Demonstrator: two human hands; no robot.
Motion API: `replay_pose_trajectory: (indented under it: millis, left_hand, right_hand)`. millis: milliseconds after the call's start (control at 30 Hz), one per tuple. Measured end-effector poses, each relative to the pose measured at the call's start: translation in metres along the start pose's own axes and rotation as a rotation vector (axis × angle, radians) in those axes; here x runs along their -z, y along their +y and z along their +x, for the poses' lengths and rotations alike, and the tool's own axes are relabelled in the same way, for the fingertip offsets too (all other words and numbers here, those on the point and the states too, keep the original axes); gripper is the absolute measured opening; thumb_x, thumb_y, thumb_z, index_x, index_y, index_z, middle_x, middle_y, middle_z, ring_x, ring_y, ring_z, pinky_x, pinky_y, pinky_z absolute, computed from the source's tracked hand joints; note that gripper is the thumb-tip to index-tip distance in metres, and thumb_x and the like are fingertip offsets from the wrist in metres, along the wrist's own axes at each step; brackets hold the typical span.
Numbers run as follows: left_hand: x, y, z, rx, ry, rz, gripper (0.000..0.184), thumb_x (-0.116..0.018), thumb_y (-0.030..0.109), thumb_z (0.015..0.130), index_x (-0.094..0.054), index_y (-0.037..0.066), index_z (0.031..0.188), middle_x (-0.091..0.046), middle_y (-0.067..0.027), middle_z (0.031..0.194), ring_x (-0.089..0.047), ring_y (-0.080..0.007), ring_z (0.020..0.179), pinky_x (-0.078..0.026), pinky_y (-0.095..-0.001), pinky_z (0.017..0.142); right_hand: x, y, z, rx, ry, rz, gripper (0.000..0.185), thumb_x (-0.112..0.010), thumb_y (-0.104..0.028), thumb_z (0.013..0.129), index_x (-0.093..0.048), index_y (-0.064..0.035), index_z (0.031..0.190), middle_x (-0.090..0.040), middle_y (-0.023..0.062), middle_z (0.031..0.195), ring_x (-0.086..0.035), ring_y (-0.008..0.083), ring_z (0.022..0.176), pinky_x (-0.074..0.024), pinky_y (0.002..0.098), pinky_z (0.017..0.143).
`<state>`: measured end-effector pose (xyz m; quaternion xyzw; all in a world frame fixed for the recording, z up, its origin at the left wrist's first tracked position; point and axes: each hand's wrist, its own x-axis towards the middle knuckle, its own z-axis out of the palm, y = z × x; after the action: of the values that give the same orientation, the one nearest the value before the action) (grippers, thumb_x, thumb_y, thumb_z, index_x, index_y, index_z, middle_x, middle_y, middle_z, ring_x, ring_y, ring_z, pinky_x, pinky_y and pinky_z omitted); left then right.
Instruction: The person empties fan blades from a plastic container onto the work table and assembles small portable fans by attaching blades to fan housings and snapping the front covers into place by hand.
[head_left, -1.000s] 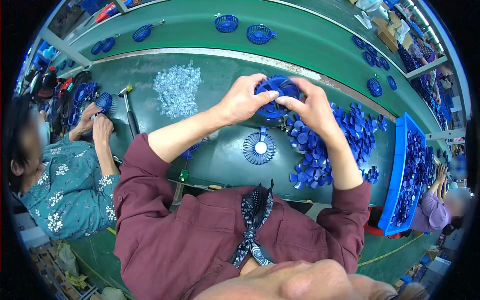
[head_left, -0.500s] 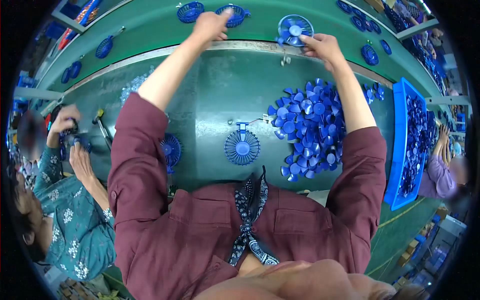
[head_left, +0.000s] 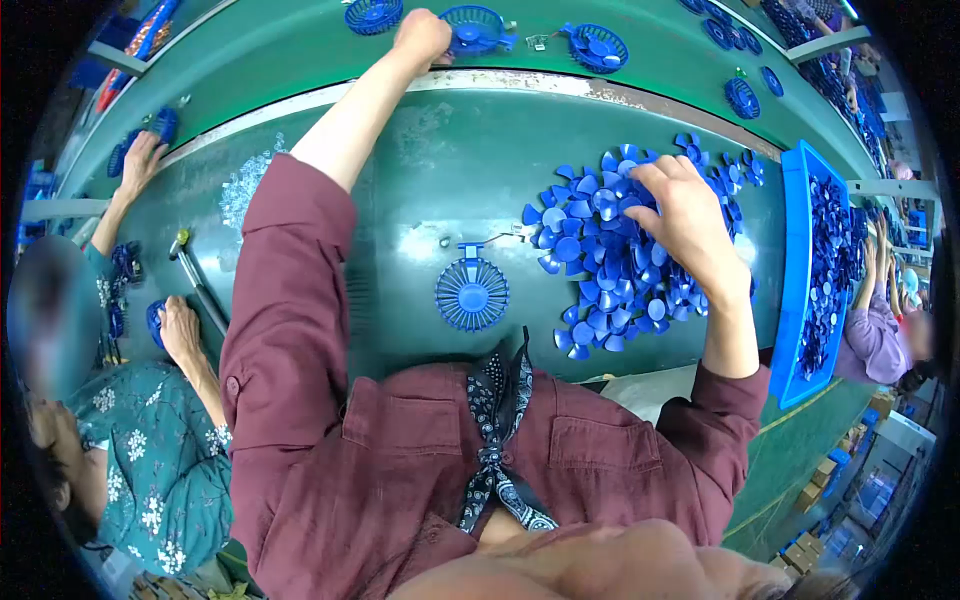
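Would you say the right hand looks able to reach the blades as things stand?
Probably yes: the right hand is open over the blades, with nothing visible in the way.

Place: factory workshop | green conveyor belt (head_left: pixel 280 72) | heaped fan blades (head_left: pixel 612 250) | parts bin (head_left: pixel 792 262) | co-worker (head_left: pixel 150 480) alongside

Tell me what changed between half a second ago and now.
The right hand let go of a fan casing, now lying on the belt, and moved nearer the body to the blade pile. The left hand stays at the belt; another casing stays on the table.
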<state>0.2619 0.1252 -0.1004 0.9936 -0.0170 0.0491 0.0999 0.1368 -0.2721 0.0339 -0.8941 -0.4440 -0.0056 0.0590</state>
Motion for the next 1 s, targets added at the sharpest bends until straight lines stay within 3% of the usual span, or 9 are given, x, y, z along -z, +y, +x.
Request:
replay_pose_trajectory:
  millis: [33,100,133,300,433,500,667,800,1000]
  left_hand:
    - [-0.021,-0.004,0.004,0.256,0.101,-0.531,0.023,-0.059,0.016,0.088,-0.063,-0.007,0.087,-0.065,-0.0198,0.086,-0.066,-0.03,0.069,-0.057,-0.0387,0.055]
    - [0.037,0.058,-0.04,0.65,0.142,-1.116,0.021,-0.062,0.017,0.091,-0.065,-0.004,0.096,-0.066,-0.01,0.085,-0.065,-0.0225,0.071,-0.055,-0.034,0.06]
    - [0.053,0.062,-0.052,0.656,-0.031,-1.116,0.025,-0.061,0.019,0.092,-0.061,-0.002,0.105,-0.066,-0.009,0.089,-0.064,-0.0195,0.075,-0.056,-0.0324,0.059]
    - [0.084,0.089,-0.117,0.546,-0.142,-1.635,0.031,-0.058,0.025,0.096,-0.057,-0.001,0.113,-0.065,-0.011,0.104,-0.066,-0.0216,0.09,-0.059,-0.0387,0.078]
    - [0.095,0.099,-0.155,0.45,-0.209,-1.7,0.031,-0.057,0.024,0.096,-0.055,-0.002,0.113,-0.065,-0.0138,0.106,-0.067,-0.0268,0.093,-0.057,-0.0437,0.083]
    - [0.099,0.101,-0.169,0.395,-0.222,-1.722,0.028,-0.06,0.023,0.094,-0.058,0.002,0.112,-0.067,-0.011,0.102,-0.068,-0.0243,0.091,-0.057,-0.0425,0.082]
    - [0.107,0.114,-0.193,0.354,-0.243,-1.749,0.025,-0.066,0.02,0.09,-0.062,0.006,0.11,-0.069,-0.0055,0.099,-0.069,-0.0171,0.086,-0.059,-0.0382,0.076]
    - [0.112,0.124,-0.201,0.362,-0.222,-1.766,0.024,-0.065,0.016,0.09,-0.062,0.004,0.11,-0.069,-0.007,0.098,-0.069,-0.0184,0.086,-0.061,-0.0384,0.075]
    - [0.1,0.126,-0.199,0.414,-0.263,-1.747,0.027,-0.067,0.02,0.09,-0.061,0.003,0.11,-0.069,-0.0076,0.098,-0.069,-0.0172,0.088,-0.06,-0.0374,0.078]
  right_hand:
    - [0.002,-0.004,-0.004,-0.041,-0.025,-0.053,0.037,-0.078,-0.015,0.068,-0.063,-0.0043,0.101,-0.062,0.0138,0.09,-0.059,0.0325,0.09,-0.0495,0.0404,0.078]
    - [0.001,-0.012,-0.01,-0.098,-0.056,-0.197,0.028,-0.077,-0.016,0.069,-0.062,-0.0047,0.089,-0.064,0.0132,0.084,-0.062,0.0305,0.085,-0.0528,0.0401,0.071]
    - [-0.005,-0.014,-0.011,-0.122,-0.062,-0.241,0.028,-0.077,-0.017,0.069,-0.062,-0.0042,0.089,-0.065,0.0139,0.083,-0.064,0.0304,0.083,-0.0536,0.0403,0.07]
    - [-0.032,-0.014,-0.004,-0.231,-0.156,-0.246,0.031,-0.078,-0.02,0.069,-0.061,-0.0044,0.091,-0.064,0.0143,0.082,-0.065,0.0327,0.085,-0.0533,0.0426,0.07]
    - [-0.043,-0.015,-0.009,-0.198,-0.015,-0.216,0.034,-0.076,-0.017,0.07,-0.059,-0.0024,0.096,-0.061,0.0174,0.094,-0.062,0.034,0.09,-0.0535,0.0435,0.073]
    - [-0.048,-0.018,-0.01,-0.197,0.044,-0.196,0.04,-0.077,-0.015,0.069,-0.055,-0.0014,0.1,-0.059,0.0177,0.096,-0.061,0.0343,0.092,-0.0534,0.0435,0.073]
    - [-0.065,-0.018,-0.003,-0.148,0.134,-0.101,0.038,-0.077,-0.016,0.072,-0.051,-0.0026,0.096,-0.062,0.0175,0.089,-0.064,0.0361,0.08,-0.0527,0.0444,0.065]
    - [-0.066,-0.011,0.0,-0.123,0.069,-0.145,0.036,-0.076,-0.017,0.073,-0.051,-0.0032,0.095,-0.062,0.0173,0.088,-0.064,0.0367,0.081,-0.052,0.0448,0.065]
    - [-0.032,-0.028,0.004,-0.202,0.365,0.226,0.037,-0.072,-0.02,0.078,-0.059,-0.0079,0.11,-0.062,0.0141,0.092,-0.064,0.0355,0.082,-0.0514,0.0444,0.067]
